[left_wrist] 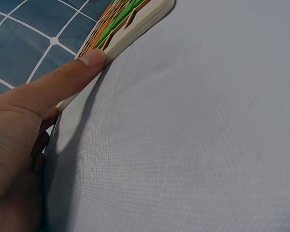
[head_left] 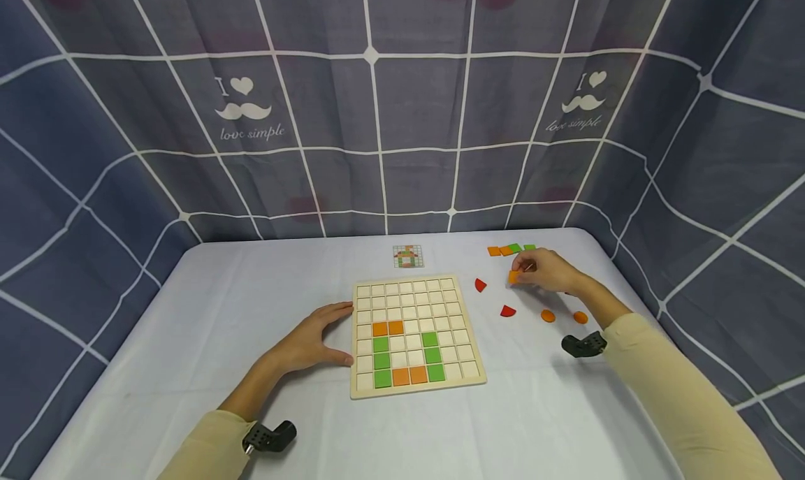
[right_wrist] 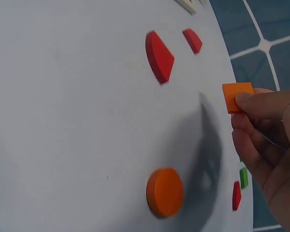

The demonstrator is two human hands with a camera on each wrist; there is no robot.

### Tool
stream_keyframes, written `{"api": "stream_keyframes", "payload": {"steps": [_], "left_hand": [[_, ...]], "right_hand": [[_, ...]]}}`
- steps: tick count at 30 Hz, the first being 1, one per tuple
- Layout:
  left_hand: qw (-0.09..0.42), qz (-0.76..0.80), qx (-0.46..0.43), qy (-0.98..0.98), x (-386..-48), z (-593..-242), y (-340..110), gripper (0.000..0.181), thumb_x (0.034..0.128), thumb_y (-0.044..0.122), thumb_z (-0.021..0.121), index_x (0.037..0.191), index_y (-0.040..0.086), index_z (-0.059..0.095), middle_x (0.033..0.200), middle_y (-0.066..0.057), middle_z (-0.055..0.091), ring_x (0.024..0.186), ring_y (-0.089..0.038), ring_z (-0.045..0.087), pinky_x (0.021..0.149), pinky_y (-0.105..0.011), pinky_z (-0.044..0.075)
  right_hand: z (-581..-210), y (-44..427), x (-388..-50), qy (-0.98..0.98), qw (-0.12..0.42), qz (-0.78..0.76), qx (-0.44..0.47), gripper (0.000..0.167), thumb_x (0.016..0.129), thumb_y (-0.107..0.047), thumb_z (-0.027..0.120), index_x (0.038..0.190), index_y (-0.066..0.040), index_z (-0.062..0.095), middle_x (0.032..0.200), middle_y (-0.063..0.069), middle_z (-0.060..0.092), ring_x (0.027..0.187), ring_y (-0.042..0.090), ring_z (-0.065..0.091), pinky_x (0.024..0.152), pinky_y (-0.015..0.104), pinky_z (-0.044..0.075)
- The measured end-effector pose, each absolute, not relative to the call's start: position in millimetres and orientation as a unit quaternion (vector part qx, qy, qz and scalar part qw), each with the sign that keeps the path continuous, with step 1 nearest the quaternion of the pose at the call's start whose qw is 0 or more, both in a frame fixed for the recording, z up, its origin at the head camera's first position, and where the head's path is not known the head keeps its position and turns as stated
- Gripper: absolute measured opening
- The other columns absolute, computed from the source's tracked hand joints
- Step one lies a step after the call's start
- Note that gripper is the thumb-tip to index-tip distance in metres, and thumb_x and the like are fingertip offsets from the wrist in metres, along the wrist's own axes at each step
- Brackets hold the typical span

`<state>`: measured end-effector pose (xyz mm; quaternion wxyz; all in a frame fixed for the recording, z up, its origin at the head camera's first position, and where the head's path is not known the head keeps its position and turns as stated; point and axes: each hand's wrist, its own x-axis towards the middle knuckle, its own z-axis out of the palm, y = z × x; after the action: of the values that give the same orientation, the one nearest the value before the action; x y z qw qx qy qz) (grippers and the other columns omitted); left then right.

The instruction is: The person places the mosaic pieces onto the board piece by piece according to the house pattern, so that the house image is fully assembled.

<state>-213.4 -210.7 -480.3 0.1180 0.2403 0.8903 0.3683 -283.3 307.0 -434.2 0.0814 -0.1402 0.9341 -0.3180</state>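
Observation:
A wooden grid board (head_left: 418,337) lies on the table, with orange and green square tiles in several of its cells. Along the board's left edge rests my left hand (head_left: 312,342), thumb and forefinger spread apart; the left wrist view shows the thumb (left_wrist: 82,72) touching the rim. My right hand (head_left: 548,270) pinches an orange square tile (right_wrist: 236,96) between thumb and fingers, held above the table right of the board. Below it, two orange round pieces (head_left: 548,316) and red quarter-round pieces (head_left: 507,311) lie on the cloth.
Behind the board lies a small pattern card (head_left: 408,256). Orange tiles (head_left: 494,251) and green tiles (head_left: 515,247) sit in a row near the far right edge, partly behind the right hand. A dark checked curtain (head_left: 415,103) encloses the white table (head_left: 302,277).

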Motion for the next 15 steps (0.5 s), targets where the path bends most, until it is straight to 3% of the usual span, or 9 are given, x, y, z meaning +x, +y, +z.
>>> {"api": "stream_keyframes", "payload": {"steps": [9,15], "left_hand": [[0.118,0.367,0.238,0.891,-214,-481,-211,0.105,0.0705,0.043,0.096,0.155,0.005,0.047,0.162,-0.012,0.039,0.150,-0.040,0.027,0.120,-0.060,0.023],[0.119,0.370,0.241,0.889,-215,-483,-212,0.106,0.0707,0.044,0.095,0.156,0.005,0.046,0.162,-0.013,0.038,0.151,-0.041,0.026,0.120,-0.061,0.023]], "right_hand": [[-431,280,-283,0.921,0.094,-0.332,-0.180,0.014,0.091,-0.004,0.079,0.101,-0.005,0.069,0.096,0.004,0.068,0.091,0.025,0.062,0.079,0.031,0.056],[-429,265,-279,0.912,0.107,-0.336,-0.211,0.013,0.092,-0.003,0.078,0.101,-0.007,0.070,0.098,0.001,0.068,0.095,0.023,0.063,0.087,0.037,0.057]]}}
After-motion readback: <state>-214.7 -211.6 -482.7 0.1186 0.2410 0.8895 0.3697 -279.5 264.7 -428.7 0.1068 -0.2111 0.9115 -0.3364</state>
